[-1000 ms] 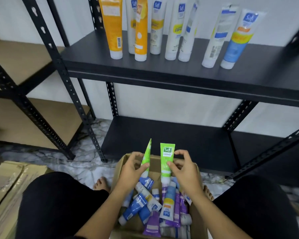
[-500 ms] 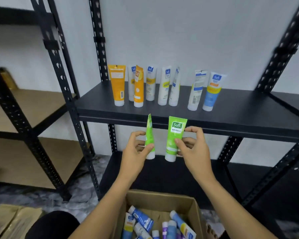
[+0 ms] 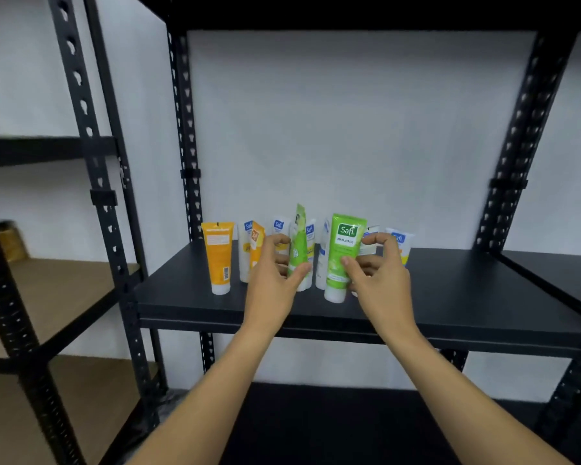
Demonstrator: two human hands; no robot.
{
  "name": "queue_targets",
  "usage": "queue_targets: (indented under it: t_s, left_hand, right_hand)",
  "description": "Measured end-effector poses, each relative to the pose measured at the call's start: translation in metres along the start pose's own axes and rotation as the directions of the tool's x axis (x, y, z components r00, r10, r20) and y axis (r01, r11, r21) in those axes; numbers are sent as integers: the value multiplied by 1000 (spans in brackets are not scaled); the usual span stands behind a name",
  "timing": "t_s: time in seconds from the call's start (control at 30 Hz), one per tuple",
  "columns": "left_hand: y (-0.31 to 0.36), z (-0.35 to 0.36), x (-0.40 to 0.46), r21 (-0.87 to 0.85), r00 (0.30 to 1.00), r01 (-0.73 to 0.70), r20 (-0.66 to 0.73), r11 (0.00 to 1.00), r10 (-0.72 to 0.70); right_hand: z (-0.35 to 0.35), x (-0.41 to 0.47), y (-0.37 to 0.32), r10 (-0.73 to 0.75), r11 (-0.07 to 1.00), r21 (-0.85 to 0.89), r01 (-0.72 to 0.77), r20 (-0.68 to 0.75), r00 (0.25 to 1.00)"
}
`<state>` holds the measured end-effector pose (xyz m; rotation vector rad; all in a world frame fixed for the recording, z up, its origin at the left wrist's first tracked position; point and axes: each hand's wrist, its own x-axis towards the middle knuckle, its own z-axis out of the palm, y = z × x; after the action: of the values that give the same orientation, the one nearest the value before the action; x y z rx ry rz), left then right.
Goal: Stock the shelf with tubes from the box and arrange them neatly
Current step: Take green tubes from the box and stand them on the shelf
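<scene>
Both green tubes have risen from above the box to the shelf (image 3: 450, 297) since half a second ago, and the box has left view. The right green tube (image 3: 341, 256), pinched by the right hand (image 3: 379, 280), hangs cap-down near the shelf's front edge; the left green tube (image 3: 297, 253), edge-on, is pinched by the left hand (image 3: 275, 280) just beside it. I judge it best to set each cap flat in front of the back row (image 3: 249, 250), labels forward, then let go without nudging the orange tube (image 3: 219, 256). The right tube reads "Safi NATURALS"; blue "Safi" logos show behind.
</scene>
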<state>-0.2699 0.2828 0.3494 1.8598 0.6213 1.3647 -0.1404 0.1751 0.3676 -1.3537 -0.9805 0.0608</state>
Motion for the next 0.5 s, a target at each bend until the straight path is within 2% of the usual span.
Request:
queue_targets:
  t_s: [0.23,0.5]
  left_hand:
    - [-38,17,12,112,996,79,-45,990,-75]
    - [-74,23,4,261,991,115,-90,958,-95]
  right_hand:
    - [4,12,11,3,999,-50,-3,1,1000]
    - [15,22,28,3,996,-85,-3,8,1000]
